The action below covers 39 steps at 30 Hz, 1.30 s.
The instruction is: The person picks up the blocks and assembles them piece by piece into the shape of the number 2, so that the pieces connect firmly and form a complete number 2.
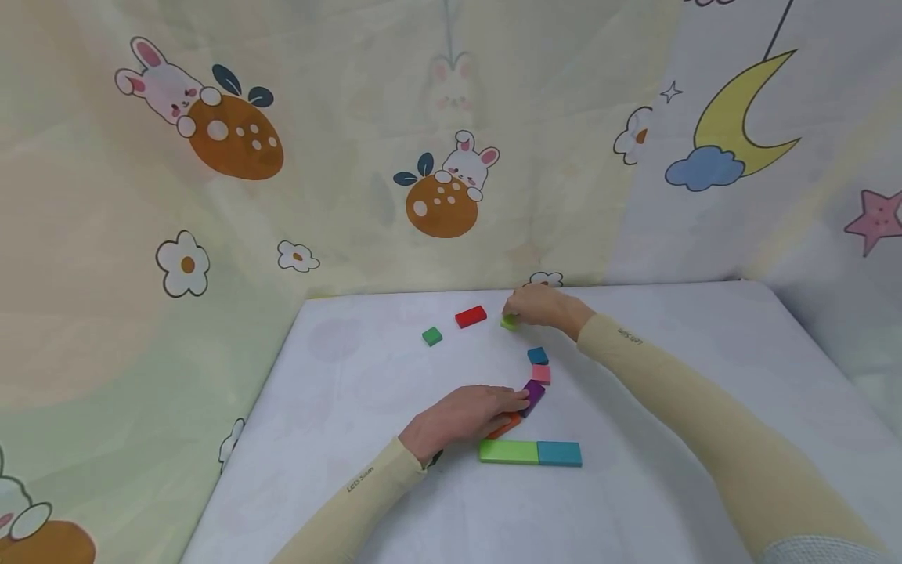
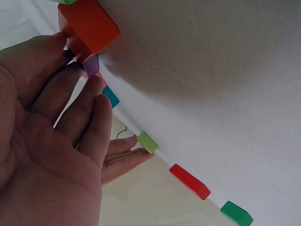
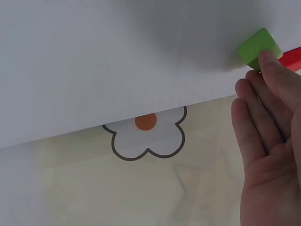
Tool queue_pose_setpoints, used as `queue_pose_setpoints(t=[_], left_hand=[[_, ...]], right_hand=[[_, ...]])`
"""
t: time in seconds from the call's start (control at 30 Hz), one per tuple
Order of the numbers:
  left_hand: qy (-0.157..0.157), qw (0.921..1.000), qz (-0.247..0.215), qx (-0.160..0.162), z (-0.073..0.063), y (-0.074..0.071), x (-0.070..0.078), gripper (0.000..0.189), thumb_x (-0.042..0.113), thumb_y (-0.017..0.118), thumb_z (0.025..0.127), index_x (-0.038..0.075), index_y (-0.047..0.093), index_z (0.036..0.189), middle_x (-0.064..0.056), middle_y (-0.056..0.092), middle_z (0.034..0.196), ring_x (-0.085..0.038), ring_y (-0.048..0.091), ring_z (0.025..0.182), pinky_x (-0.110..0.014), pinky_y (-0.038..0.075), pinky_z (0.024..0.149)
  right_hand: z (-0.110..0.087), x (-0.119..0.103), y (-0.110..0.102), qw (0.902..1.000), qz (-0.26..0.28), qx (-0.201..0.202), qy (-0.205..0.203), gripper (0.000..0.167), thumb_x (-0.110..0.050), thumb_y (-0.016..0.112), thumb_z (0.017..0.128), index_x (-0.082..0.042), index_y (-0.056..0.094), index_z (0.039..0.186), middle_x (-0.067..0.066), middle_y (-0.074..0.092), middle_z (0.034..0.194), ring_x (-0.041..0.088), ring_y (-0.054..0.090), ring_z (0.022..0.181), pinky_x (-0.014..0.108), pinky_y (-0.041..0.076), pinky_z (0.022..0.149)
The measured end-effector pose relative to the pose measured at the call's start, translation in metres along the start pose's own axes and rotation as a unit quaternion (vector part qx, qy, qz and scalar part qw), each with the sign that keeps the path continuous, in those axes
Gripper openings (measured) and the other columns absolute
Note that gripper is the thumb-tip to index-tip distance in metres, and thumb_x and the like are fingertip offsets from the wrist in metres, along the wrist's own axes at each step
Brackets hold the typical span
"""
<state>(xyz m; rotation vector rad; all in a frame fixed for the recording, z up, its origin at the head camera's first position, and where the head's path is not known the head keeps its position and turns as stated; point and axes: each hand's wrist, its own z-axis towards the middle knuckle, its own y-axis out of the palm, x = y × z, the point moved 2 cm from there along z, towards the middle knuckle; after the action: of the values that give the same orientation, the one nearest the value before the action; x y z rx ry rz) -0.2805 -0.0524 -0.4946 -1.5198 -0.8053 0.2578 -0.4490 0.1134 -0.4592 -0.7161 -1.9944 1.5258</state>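
In the head view my right hand [image 1: 544,305] is at the far side of the table, pinching a small light green block [image 3: 256,46] between thumb and fingertips. My left hand [image 1: 465,417] lies lower down with fingers extended. Its fingertips touch a purple block [image 1: 534,397], and its thumb is against an orange block [image 2: 89,28], partly covered by the hand in the head view. A pink block [image 1: 541,374] and a dark blue block [image 1: 538,356] continue the curved line beyond the purple one.
Nearer me, a long light green block [image 1: 509,452] and a teal block [image 1: 560,453] lie end to end. Left of my right hand are a red block [image 1: 470,316] and a small green block [image 1: 432,336]. A patterned cloth [image 1: 338,157] hangs behind the white table [image 1: 317,439].
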Motion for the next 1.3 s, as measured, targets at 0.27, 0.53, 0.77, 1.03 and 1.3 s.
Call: queue_pose_setpoints(t=[0.27,0.53,0.77,1.03,1.3], left_hand=[[0.000,1.0000,-0.001,0.001,0.000,-0.001,0.001,0.053,0.025,0.065,0.099,0.024,0.050,0.149,0.006,0.057,0.147,-0.012,0.053,0.137,-0.027,0.048,0.108],[-0.002,1.0000,-0.002,-0.005,0.001,-0.001,0.000,0.054,0.025,0.066,0.098,0.024,0.050,0.149,0.006,0.057,0.147,-0.012,0.052,0.137,-0.027,0.048,0.108],[-0.003,1.0000,-0.006,-0.006,0.001,0.000,-0.001,0.055,0.026,0.067,0.097,0.025,0.050,0.149,0.006,0.057,0.147,-0.012,0.052,0.137,-0.028,0.048,0.108],[0.004,1.0000,-0.006,-0.002,0.001,0.001,-0.002,0.056,0.026,0.068,0.097,0.024,0.050,0.149,0.006,0.057,0.147,-0.013,0.053,0.137,-0.028,0.049,0.108],[0.002,1.0000,-0.004,-0.003,0.002,-0.001,0.000,0.054,0.025,0.068,0.097,0.022,0.051,0.149,0.005,0.057,0.147,-0.014,0.052,0.138,-0.028,0.049,0.108]], right_hand=[[-0.008,-0.002,0.004,0.9999,0.010,0.002,-0.005,0.031,-0.020,0.077,0.089,-0.014,0.076,0.119,0.003,0.076,0.114,0.022,0.070,0.104,0.033,0.058,0.092],[-0.028,-0.004,0.011,0.9989,0.044,-0.001,0.013,0.030,-0.023,0.074,0.092,-0.012,0.075,0.120,0.002,0.076,0.114,0.022,0.067,0.106,0.037,0.056,0.096],[-0.040,-0.008,0.011,0.9962,0.079,-0.018,0.031,0.035,-0.025,0.076,0.090,-0.011,0.074,0.122,0.004,0.076,0.114,0.022,0.070,0.106,0.037,0.057,0.096],[-0.046,-0.008,0.013,0.9950,0.094,-0.019,0.027,0.038,-0.026,0.077,0.089,-0.012,0.073,0.124,0.004,0.076,0.115,0.023,0.070,0.108,0.035,0.057,0.095],[-0.048,-0.007,0.014,0.9949,0.096,-0.023,0.019,0.038,-0.025,0.075,0.090,-0.011,0.072,0.125,0.005,0.076,0.115,0.023,0.070,0.110,0.036,0.057,0.096]])
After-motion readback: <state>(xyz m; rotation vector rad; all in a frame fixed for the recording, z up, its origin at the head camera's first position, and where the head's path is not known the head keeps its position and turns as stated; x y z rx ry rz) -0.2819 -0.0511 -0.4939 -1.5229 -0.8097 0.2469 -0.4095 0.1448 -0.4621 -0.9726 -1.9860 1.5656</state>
